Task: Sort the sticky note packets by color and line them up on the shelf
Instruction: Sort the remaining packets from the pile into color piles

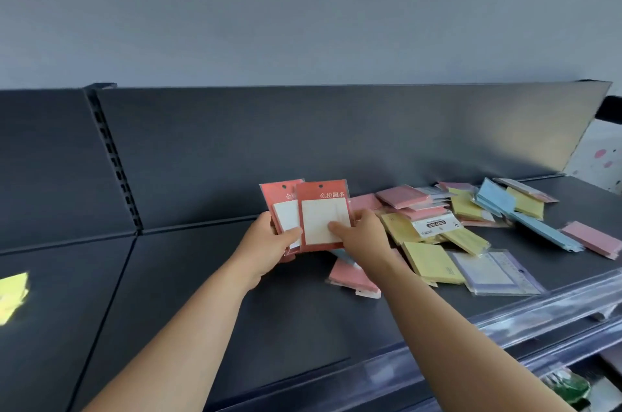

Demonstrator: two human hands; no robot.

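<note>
Dark matte metal shelf (188,293), bare toward its left and its clear plastic front lip (552,314). Both hands meet above it: left hand (269,245) grips glossy red packets (323,216), right hand (361,236) pinches the front one. Flat pastel packets (471,226) lie heaped right.

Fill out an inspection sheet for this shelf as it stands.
Surface: dark shelf, flat.
Job's things: two red packets held upright, overlapping; unsorted pile of pink, yellow, blue and purple packets lying to their right; yellow stack at far left, blurred.
Clutter: nothing seen.
Grippers: left hand and right hand both grip the red packets.
Cables: nothing seen.
Surroundings: dark back panel, grey wall, clear price rail along the front edge.
</note>
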